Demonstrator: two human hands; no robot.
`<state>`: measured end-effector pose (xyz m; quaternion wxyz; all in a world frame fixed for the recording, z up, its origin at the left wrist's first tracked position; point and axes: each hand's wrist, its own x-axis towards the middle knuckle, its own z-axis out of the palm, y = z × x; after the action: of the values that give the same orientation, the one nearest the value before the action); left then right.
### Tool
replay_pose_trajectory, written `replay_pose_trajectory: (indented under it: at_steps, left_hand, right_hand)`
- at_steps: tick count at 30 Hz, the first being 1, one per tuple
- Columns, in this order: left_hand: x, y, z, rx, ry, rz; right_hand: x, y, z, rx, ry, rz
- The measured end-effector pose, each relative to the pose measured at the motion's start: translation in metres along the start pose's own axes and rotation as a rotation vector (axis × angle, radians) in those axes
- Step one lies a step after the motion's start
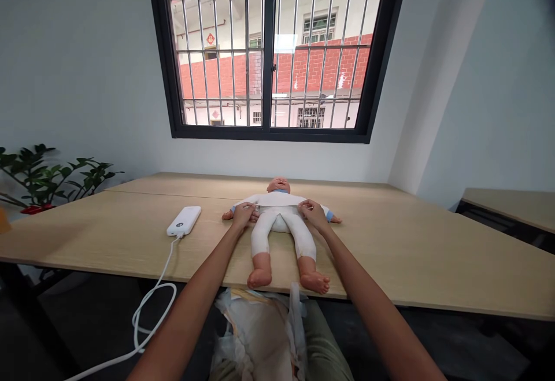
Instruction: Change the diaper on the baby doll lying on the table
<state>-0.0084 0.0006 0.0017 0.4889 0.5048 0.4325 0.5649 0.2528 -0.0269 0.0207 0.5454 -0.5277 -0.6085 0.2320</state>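
A baby doll (284,222) lies on its back on the table, its head away from me and its bare feet at the near edge. It has a white cloth body and legs. Its white shirt (277,199) has a blue collar and cuffs. At the left end of the shirt's lower hem, my left hand (245,214) is closed on the cloth. My right hand (313,213) pinches the hem's right end. An opened diaper (264,329) lies across my lap below the table edge.
A white power bank (184,221) lies on the table (411,242) at left, with a white cable (167,265) hanging over the near edge. A green plant (47,176) stands at far left. Behind the table is a barred window (266,51). Another table (511,207) stands at right.
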Motion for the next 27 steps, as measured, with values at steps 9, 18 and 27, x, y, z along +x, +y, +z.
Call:
replay_pose_trajectory:
  at_steps: [9, 18, 27]
  left_hand:
    - [0.014, -0.010, -0.003, 0.027, 0.031, 0.053]
    - [0.007, -0.014, 0.010, 0.025, -0.054, 0.044]
    - [0.003, -0.009, 0.014, 0.108, -0.003, 0.025]
  right_hand:
    - [0.002, 0.002, -0.003, -0.011, 0.004, 0.002]
    - [-0.002, -0.005, 0.013, -0.096, 0.069, -0.006]
    - [-0.004, -0.003, 0.017, -0.127, 0.153, -0.004]
